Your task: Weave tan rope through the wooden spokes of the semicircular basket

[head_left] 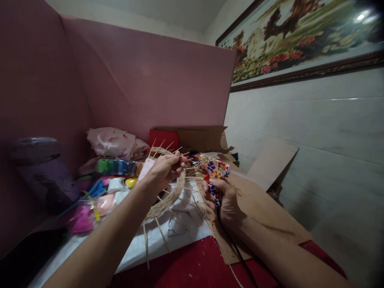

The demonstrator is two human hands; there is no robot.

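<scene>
My right hand (223, 200) is wrapped round the handle of a flower-patterned glue gun (214, 167), its nozzle pointing left and its black cord trailing down. My left hand (168, 170) is closed in a pinch just left of the nozzle, over a round woven ring (168, 202) of twisted cord. Thin wooden sticks (162, 234) stick out all round the ring. Whatever lies between the left fingertips is too small to make out. Part of the ring is hidden behind my left hand and forearm.
Bags of coloured clay (82, 220) lie at the left, beside a lidded purple container (45, 172). Crumpled pink wrapping (115, 142) sits behind. Cardboard (264, 212) lies at the right on the red tablecloth (168, 268). Pink panels (150, 80) stand at the back.
</scene>
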